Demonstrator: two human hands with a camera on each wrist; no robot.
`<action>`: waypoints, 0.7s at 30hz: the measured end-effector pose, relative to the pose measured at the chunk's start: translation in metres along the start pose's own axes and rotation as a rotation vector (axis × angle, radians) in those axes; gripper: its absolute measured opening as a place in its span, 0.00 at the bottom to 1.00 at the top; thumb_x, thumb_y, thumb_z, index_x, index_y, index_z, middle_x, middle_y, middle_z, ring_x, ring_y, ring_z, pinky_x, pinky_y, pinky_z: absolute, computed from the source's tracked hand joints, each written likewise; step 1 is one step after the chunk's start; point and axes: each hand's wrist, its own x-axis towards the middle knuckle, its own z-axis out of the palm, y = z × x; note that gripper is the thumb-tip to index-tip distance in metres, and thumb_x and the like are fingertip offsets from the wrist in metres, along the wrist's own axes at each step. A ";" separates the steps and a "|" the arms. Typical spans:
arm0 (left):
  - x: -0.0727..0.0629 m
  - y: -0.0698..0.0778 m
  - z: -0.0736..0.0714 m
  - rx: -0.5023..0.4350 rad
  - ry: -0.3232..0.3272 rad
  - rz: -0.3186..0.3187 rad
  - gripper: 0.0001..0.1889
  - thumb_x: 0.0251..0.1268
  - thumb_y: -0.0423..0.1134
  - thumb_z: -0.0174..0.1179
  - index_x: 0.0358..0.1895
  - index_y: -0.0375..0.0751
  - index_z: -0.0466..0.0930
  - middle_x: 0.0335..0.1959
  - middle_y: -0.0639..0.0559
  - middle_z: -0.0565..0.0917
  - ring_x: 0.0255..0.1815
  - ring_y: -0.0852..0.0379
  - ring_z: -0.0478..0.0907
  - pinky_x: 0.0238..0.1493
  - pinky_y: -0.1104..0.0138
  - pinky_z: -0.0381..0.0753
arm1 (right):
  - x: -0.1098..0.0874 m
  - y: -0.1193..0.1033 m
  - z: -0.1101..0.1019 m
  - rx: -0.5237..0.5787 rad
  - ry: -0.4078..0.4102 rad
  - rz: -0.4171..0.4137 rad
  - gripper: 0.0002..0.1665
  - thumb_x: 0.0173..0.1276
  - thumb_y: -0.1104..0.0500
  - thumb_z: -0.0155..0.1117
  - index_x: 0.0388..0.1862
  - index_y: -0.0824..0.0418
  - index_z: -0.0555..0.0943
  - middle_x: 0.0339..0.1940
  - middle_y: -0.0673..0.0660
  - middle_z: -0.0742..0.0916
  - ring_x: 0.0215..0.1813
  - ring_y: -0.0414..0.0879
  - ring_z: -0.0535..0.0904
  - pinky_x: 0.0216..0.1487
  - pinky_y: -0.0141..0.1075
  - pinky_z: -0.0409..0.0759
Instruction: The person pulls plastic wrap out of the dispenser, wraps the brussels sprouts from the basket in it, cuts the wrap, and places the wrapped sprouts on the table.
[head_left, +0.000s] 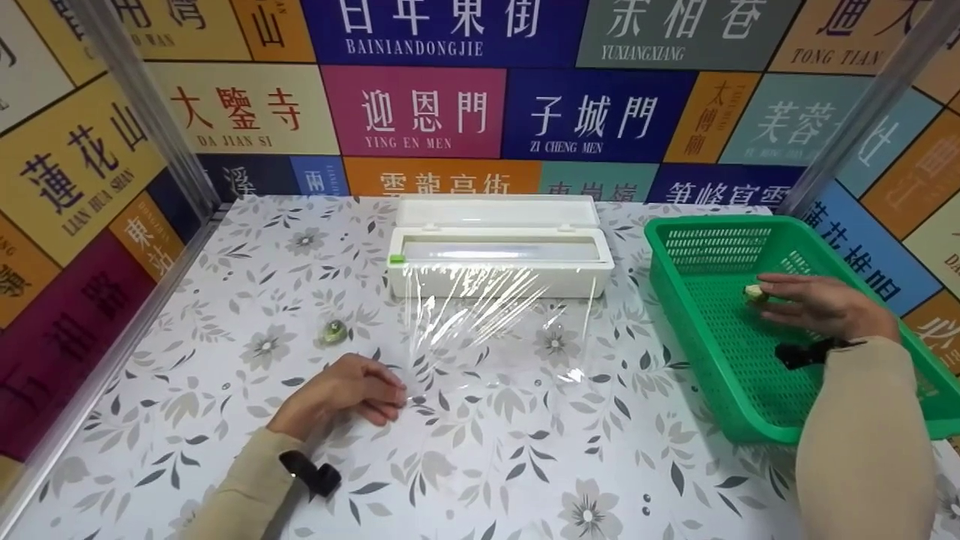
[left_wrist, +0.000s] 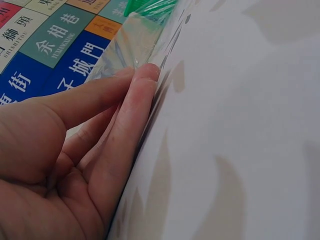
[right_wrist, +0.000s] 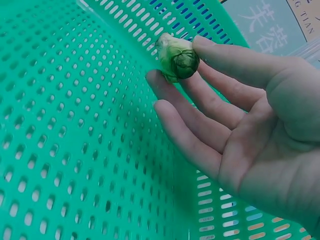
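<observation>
My right hand (head_left: 817, 304) pinches a Brussels sprout (right_wrist: 177, 57) between thumb and fingertips, inside the green basket (head_left: 686, 330). Clear plastic wrap (head_left: 495, 330) runs from the white dispenser box (head_left: 502, 281) down onto the table. At its front left corner my left hand (head_left: 352, 386) pinches the film's edge between thumb and fingers; the left wrist view shows the film (left_wrist: 127, 45) stretching away beyond the fingertips. Another sprout (head_left: 334, 332), shiny as if wrapped in film, lies on the table beyond the left hand.
The dispenser's white lid (head_left: 495, 211) stands raised at the back, and a green slider (head_left: 397, 259) sits at the box's left end. A patterned cloth (head_left: 465, 465) covers the table. Colourful sign panels (head_left: 424, 109) form the back and side walls.
</observation>
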 end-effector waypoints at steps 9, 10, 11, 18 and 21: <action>0.000 -0.001 0.001 0.008 0.001 0.001 0.15 0.62 0.29 0.65 0.51 0.27 0.81 0.35 0.42 0.90 0.30 0.54 0.89 0.36 0.62 0.91 | -0.011 -0.022 0.012 0.080 0.031 -0.156 0.13 0.75 0.61 0.59 0.48 0.44 0.85 0.47 0.42 0.87 0.51 0.38 0.86 0.59 0.34 0.85; 0.000 -0.001 0.001 0.005 0.002 0.000 0.15 0.62 0.29 0.65 0.50 0.27 0.81 0.35 0.42 0.90 0.30 0.54 0.89 0.36 0.62 0.91 | -0.012 -0.025 0.014 0.115 0.027 -0.167 0.13 0.75 0.62 0.59 0.48 0.46 0.86 0.47 0.43 0.87 0.51 0.38 0.86 0.59 0.34 0.85; 0.000 -0.002 0.001 0.003 0.003 0.001 0.14 0.62 0.29 0.66 0.50 0.27 0.81 0.35 0.42 0.90 0.30 0.54 0.89 0.36 0.62 0.91 | -0.013 -0.028 0.016 0.136 0.031 -0.176 0.13 0.75 0.62 0.59 0.48 0.47 0.87 0.47 0.44 0.88 0.51 0.39 0.86 0.59 0.34 0.85; 0.001 -0.003 0.002 -0.018 -0.002 0.023 0.15 0.62 0.30 0.66 0.50 0.26 0.81 0.35 0.43 0.90 0.29 0.54 0.89 0.35 0.62 0.91 | -0.021 -0.051 0.034 0.209 0.046 -0.271 0.11 0.74 0.65 0.59 0.47 0.59 0.88 0.45 0.51 0.90 0.51 0.42 0.88 0.54 0.33 0.88; 0.001 -0.002 0.001 -0.020 -0.003 0.022 0.15 0.62 0.30 0.65 0.51 0.26 0.80 0.35 0.43 0.90 0.29 0.53 0.89 0.36 0.62 0.92 | -0.026 -0.062 0.043 0.230 0.031 -0.341 0.12 0.74 0.68 0.58 0.47 0.61 0.88 0.45 0.51 0.90 0.50 0.43 0.88 0.53 0.33 0.88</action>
